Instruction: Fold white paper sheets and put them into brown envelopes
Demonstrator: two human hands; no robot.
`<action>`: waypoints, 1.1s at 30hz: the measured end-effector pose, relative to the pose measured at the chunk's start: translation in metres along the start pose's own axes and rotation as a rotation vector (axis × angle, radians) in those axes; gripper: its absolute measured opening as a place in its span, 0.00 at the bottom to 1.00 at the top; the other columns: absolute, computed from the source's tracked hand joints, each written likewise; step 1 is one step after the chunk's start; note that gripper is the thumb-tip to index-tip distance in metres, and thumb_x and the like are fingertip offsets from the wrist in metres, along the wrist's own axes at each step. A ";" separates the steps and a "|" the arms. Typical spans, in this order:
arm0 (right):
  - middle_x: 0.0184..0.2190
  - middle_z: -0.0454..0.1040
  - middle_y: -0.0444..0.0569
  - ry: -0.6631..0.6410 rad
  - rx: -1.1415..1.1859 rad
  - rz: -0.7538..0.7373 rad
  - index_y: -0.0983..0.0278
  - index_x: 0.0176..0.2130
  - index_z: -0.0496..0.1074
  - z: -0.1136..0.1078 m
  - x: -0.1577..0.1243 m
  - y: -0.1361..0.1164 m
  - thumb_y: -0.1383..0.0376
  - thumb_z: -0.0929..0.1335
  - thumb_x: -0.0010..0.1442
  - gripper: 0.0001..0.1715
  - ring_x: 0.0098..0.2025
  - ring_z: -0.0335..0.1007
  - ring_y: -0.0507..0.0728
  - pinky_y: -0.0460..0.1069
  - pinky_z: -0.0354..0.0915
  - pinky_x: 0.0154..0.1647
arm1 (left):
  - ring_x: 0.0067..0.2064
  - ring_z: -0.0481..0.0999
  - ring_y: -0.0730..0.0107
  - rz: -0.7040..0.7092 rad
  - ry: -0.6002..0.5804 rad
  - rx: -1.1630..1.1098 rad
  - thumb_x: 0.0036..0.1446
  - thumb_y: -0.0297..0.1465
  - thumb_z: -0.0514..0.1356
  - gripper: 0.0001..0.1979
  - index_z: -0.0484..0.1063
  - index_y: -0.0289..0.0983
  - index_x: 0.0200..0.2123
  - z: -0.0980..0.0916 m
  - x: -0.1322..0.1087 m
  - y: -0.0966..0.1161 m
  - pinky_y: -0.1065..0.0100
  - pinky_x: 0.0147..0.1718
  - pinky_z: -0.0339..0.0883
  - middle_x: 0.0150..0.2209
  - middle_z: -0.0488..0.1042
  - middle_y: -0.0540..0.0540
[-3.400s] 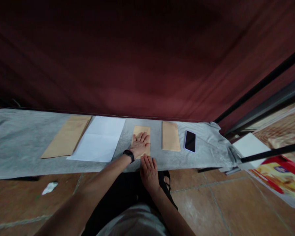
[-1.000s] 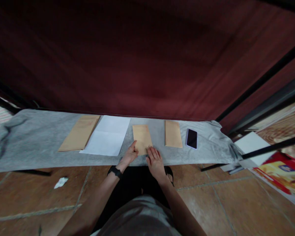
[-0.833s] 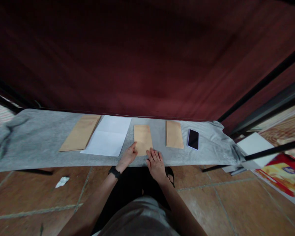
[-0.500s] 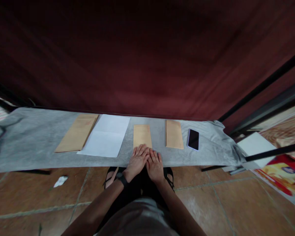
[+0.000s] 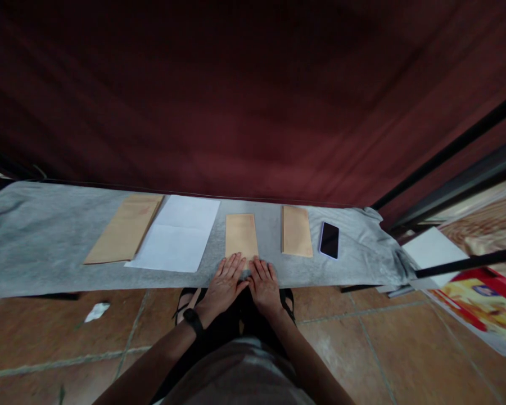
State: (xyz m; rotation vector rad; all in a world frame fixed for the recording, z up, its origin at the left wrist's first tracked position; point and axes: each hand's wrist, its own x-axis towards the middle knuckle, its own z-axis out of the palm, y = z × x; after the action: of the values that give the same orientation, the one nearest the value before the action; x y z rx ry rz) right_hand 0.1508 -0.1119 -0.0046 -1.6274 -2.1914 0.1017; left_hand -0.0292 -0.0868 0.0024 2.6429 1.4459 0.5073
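A small brown paper envelope [image 5: 240, 233] lies flat on the grey cloth in front of me. My left hand [image 5: 224, 285] rests over its near left part, palm down with fingers stretched out. At the near right corner lies my right hand [image 5: 263, 286], also flat, its fingers extended and side by side. The two hands are slightly apart, thumbs pointing toward each other. Both cover the near end of the envelope, so that edge is mostly hidden. Neither hand grips anything.
Left of the envelope lie white paper sheets [image 5: 176, 233] and a stack of larger brown envelopes [image 5: 126, 229]. To the right are a stack of small envelopes [image 5: 296, 232] and a phone [image 5: 329, 241]. A dark red curtain [image 5: 236, 112] hangs behind the grey cloth [image 5: 59, 236].
My hands have moved apart from where they met at the middle, the left one shifting left and the fingers spreading over the envelope's near end. The view has shifted slightly.
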 end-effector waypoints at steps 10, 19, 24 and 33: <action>0.55 0.75 0.54 0.058 0.113 0.185 0.63 0.55 0.73 -0.005 0.029 0.005 0.68 0.62 0.68 0.19 0.56 0.70 0.59 0.55 0.63 0.58 | 0.72 0.52 0.55 -0.012 0.023 0.010 0.67 0.42 0.53 0.32 0.55 0.36 0.70 0.007 -0.002 -0.002 0.49 0.69 0.45 0.70 0.56 0.38; 0.39 0.78 0.54 0.068 0.163 0.429 0.65 0.48 0.75 0.005 0.046 0.003 0.67 0.63 0.63 0.17 0.37 0.75 0.58 0.49 0.68 0.40 | 0.72 0.52 0.54 -0.011 0.027 -0.031 0.66 0.41 0.55 0.32 0.56 0.37 0.69 0.005 -0.004 -0.002 0.48 0.69 0.46 0.70 0.56 0.37; 0.34 0.78 0.50 0.097 0.332 0.472 0.64 0.39 0.75 0.005 0.045 0.013 0.66 0.64 0.58 0.11 0.36 0.74 0.57 0.50 0.69 0.41 | 0.72 0.52 0.52 -0.019 0.021 -0.044 0.64 0.39 0.58 0.32 0.58 0.38 0.68 0.004 -0.005 -0.001 0.47 0.69 0.45 0.70 0.56 0.36; 0.33 0.78 0.52 0.080 0.387 0.523 0.65 0.38 0.72 0.002 0.037 0.011 0.61 0.64 0.60 0.11 0.37 0.75 0.58 0.51 0.68 0.41 | 0.72 0.49 0.50 -0.019 0.007 -0.070 0.63 0.37 0.61 0.33 0.57 0.41 0.69 0.004 -0.006 0.000 0.46 0.68 0.45 0.72 0.51 0.37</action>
State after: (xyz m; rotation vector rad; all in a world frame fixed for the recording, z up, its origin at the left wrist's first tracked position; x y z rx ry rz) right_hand 0.1511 -0.0740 0.0007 -1.8786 -1.5178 0.5587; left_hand -0.0306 -0.0916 -0.0025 2.5738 1.4267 0.5554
